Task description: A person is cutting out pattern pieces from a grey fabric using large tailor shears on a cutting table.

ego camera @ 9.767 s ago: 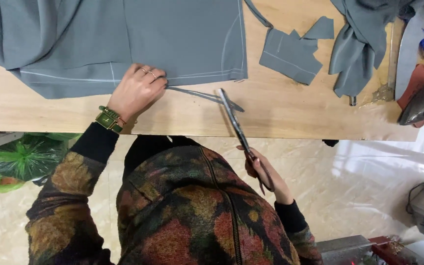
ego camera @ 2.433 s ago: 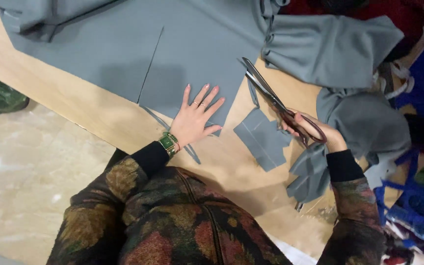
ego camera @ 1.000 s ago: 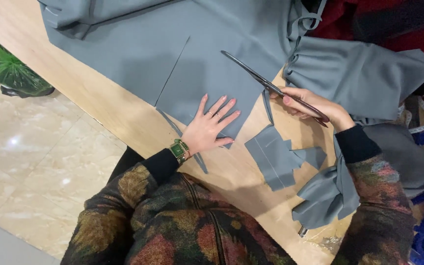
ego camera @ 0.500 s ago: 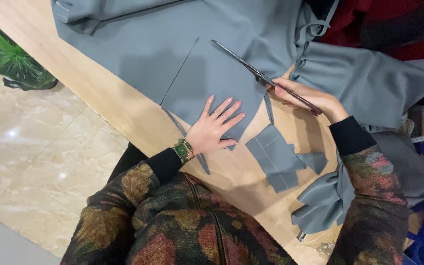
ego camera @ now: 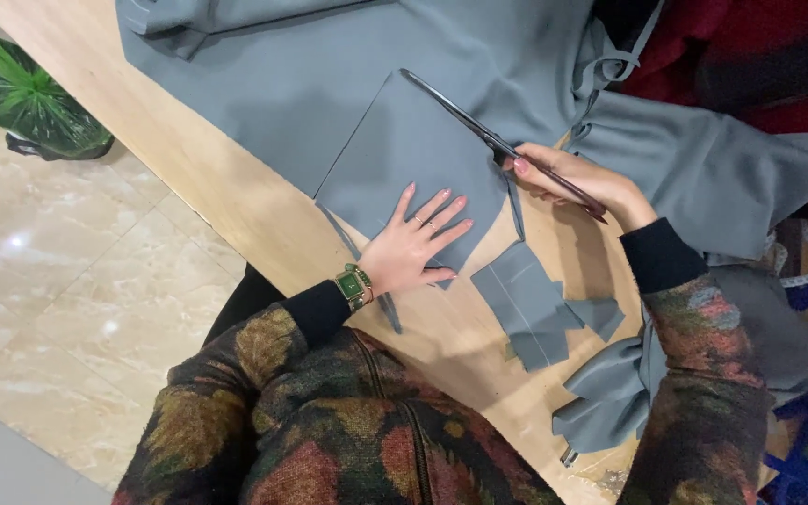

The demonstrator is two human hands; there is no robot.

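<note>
**A:** Where does the grey fabric panel (ego camera: 413,159) lie from the two hands?

**B:** Directly under the left hand (ego camera: 413,248) and just to the left of the right hand (ego camera: 577,178). It's a roughly rectangular flap, already cut along two sides, lying on the wooden table (ego camera: 236,201). Its long axis runs diagonally, from the edge nearest the person up and away toward the big grey cloth (ego camera: 329,65) it joins.

**A:** And the scissors (ego camera: 493,140)?

**B:** Long dark ones. Their axis slants too: handles in the right hand, tips pointing away and leftward, along the far edge of the panel. The blades look nearly closed, lying right at that edge, touching or just above the cloth; I can't tell which.

**A:** How are the hands set?

**B:** The left is open and flat, fingers spread, pressing down on the near corner of the panel. A green wristwatch (ego camera: 354,284) sits at that wrist. The right is closed around the scissor handles.

**A:** Which hand is nearer the panel?

**B:** The left rests on it. The right meets it only through the blades.

**A:** Anything further out?

**B:** Small grey offcuts (ego camera: 526,304) lie below the right forearm, between the two arms, and a thin trimmed strip (ego camera: 367,281) trails beside the left wrist.
</note>
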